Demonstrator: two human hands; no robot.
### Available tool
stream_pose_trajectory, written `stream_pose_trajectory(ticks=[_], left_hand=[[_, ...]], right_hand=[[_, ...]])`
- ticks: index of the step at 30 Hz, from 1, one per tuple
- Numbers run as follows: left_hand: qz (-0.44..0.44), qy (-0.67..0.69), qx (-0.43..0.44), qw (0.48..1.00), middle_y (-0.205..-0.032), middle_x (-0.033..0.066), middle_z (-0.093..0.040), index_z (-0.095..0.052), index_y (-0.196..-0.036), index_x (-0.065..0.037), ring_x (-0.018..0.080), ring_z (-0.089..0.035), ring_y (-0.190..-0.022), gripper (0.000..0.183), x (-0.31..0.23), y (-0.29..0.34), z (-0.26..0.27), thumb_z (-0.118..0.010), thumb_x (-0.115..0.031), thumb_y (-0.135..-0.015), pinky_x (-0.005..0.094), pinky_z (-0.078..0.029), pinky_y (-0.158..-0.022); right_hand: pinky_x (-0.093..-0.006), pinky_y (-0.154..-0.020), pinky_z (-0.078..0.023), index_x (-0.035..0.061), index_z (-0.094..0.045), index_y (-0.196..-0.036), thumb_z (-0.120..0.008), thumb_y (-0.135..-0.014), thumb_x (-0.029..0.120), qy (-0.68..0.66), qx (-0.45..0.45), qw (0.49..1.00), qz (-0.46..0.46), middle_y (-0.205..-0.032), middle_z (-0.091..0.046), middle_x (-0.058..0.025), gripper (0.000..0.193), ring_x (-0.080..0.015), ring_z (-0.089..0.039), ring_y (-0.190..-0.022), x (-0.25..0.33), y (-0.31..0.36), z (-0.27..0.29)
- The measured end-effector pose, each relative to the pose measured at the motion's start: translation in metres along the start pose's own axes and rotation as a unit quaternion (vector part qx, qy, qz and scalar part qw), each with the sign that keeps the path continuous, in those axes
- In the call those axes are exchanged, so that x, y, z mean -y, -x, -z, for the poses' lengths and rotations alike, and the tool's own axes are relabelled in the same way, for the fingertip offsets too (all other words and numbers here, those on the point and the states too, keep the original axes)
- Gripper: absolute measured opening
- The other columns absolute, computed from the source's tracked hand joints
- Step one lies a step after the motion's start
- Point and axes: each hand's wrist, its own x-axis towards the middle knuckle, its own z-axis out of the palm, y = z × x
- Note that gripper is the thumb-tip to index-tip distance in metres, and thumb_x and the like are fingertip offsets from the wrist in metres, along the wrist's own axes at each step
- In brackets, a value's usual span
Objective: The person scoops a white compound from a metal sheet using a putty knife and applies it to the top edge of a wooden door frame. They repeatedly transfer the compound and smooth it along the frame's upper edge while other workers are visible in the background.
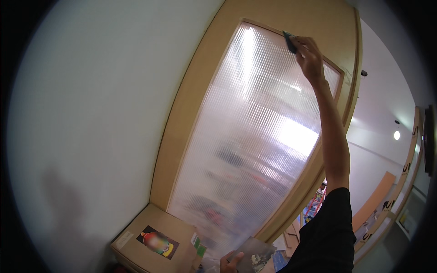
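My right hand (pixel 308 55) is raised high and grips a small dark teal tool (pixel 289 42), pressing it against the top edge of a ribbed frosted glass panel (pixel 255 136) set in a light wooden door frame (pixel 191 95). My left hand (pixel 231 263) is low at the bottom edge, holding a crumpled grey cloth or plastic piece (pixel 257 255).
A plain white wall (pixel 91 113) fills the left. A cardboard box (pixel 154 239) with a colourful label stands below the frame. To the right, a bright room with a ceiling lamp (pixel 397 135), wooden trim and a distant red ladder (pixel 315 202).
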Motion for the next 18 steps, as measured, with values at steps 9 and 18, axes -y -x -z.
stream_pose_trajectory(ticks=[9,18], left_hand=[[-0.007,-0.023,-0.004,1.000,-0.060,-0.0019,-0.051,-0.059,-0.073,-0.007,0.0087,-0.045,-0.048,0.017,-0.021,0.005,-0.010,-0.055,-0.015,-0.087,0.0244,-0.034,-0.044],[0.005,-0.030,-0.001,1.000,-0.058,-0.0029,-0.050,-0.059,-0.070,-0.010,0.0086,-0.044,-0.045,0.017,-0.025,0.003,-0.012,-0.059,-0.017,-0.085,0.0249,-0.030,-0.041]], right_hand=[[-0.0311,-0.071,-0.057,0.0069,-0.064,-0.109,-0.072,-0.068,-0.002,0.108,0.040,0.992,0.054,-0.099,-0.055,-0.0025,0.043,-0.0203,-0.060,-0.088,0.000,0.013,-0.021],[-0.0304,-0.070,-0.057,0.0043,-0.064,-0.107,-0.072,-0.066,-0.003,0.100,0.053,0.993,0.032,-0.100,-0.056,-0.0034,0.042,-0.0204,-0.060,-0.088,-0.004,0.008,-0.026]])
